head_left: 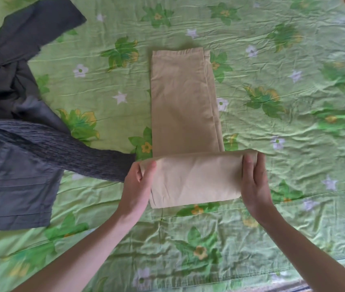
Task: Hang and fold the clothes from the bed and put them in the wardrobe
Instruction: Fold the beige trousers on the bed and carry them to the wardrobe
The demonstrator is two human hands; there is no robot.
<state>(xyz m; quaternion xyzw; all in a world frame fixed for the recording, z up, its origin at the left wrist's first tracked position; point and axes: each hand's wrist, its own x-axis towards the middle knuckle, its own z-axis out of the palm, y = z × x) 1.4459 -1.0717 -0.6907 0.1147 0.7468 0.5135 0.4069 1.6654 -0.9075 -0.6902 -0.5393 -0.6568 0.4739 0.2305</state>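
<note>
Both hands are seen in the head view, set at the two ends of the folded near part of the beige trousers [185, 106]. The left hand [137, 186] is curled round the left end of that fold, thumb on top and fingers tucked beneath the cloth. The right hand [253, 182] is closed round the right end, thumb laid over the upper face and the other fingers wrapped behind the edge. The fold is held as a thick band across the trousers, and its near edge lies toward the near edge of the bed [293, 144]. The rest of the trousers is stretched flat, legs laid one upon the other, running away from the hands toward the far edge, roughly midway between the left and right sides of the bed. A green flowered sheet is spread over the bed. A heap of dark grey clothes [13, 123] is piled by the left edge; a ribbed grey sleeve [66, 152] is stretched out from it, its end just beside the left hand.
</note>
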